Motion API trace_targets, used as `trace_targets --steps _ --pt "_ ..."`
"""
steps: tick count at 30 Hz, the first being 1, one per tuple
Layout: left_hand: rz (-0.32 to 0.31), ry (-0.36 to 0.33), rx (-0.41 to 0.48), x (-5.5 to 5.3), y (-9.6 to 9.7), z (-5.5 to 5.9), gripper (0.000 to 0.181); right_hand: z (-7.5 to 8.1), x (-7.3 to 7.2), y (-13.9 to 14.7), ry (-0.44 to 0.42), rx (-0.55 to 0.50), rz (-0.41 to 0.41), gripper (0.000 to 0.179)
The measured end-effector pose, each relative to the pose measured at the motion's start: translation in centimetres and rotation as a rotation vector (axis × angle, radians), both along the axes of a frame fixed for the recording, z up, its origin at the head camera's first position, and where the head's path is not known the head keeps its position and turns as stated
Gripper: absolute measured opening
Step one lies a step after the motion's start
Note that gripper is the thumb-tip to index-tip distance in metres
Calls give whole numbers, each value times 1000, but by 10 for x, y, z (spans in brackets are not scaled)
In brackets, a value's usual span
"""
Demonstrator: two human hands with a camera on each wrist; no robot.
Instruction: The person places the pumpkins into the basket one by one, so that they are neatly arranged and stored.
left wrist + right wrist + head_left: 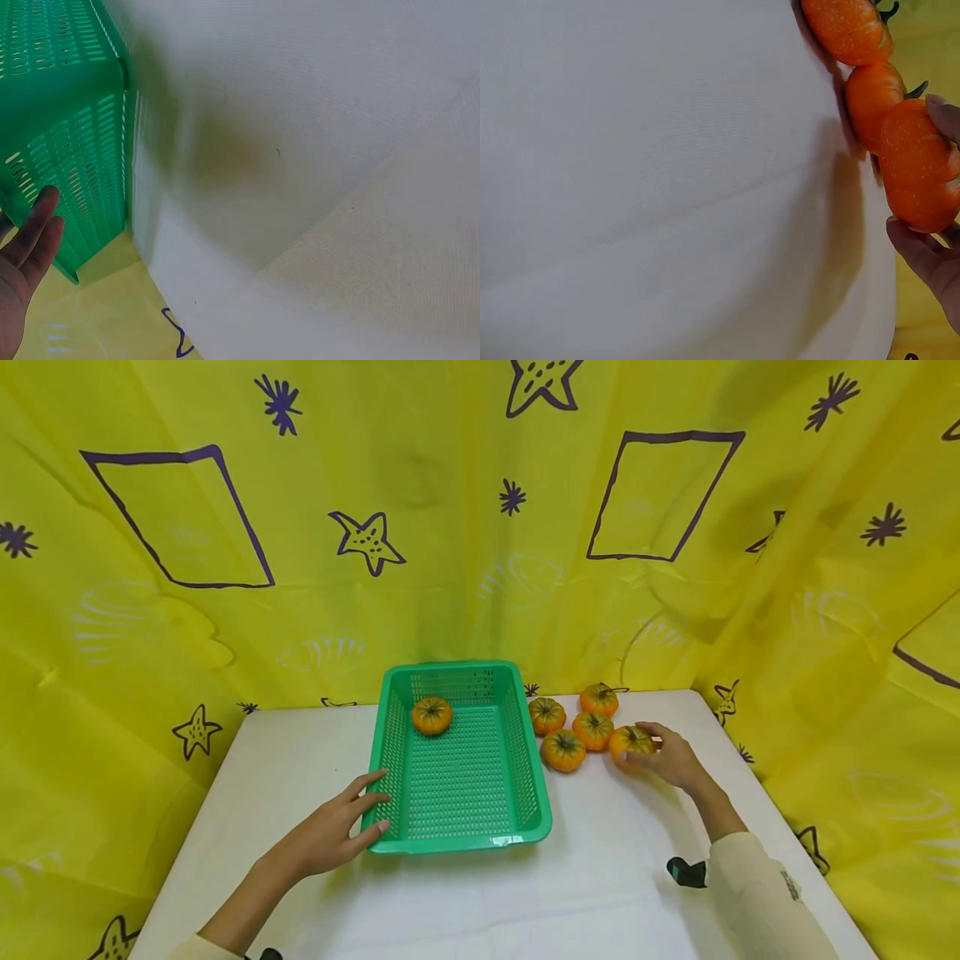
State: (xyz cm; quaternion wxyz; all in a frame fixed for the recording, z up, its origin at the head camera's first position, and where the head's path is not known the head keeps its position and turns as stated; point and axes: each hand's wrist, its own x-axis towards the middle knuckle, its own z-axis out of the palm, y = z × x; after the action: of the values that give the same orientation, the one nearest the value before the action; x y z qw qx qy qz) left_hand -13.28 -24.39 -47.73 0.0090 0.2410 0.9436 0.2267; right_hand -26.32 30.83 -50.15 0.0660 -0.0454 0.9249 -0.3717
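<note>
One pumpkin (432, 717) inside green basket (450, 845), head view only; left wrist: basket walls (82, 172).

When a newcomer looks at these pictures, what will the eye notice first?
Probably the bright yellow, purple-patterned curtain filling the head view's background. Next, the green rectangular plastic basket on the white table, holding one ribbed orange pumpkin. To the basket's right, five similar pumpkins cluster, one gripped by the right hand.
</note>
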Motion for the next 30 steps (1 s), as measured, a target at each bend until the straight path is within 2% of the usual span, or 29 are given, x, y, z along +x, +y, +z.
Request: trace_targets --steps 13,25,30 --pt "-2 7 -10 0 1 -1 43 23 -7 -9 68 -26 52 76" --pt "-9 -2 -7 0 0 -1 45 60 -10 -31 64 -32 99 84" --pt "-16 -12 -4 0 -1 0 47 73 -12 -41 87 -38 126 84"
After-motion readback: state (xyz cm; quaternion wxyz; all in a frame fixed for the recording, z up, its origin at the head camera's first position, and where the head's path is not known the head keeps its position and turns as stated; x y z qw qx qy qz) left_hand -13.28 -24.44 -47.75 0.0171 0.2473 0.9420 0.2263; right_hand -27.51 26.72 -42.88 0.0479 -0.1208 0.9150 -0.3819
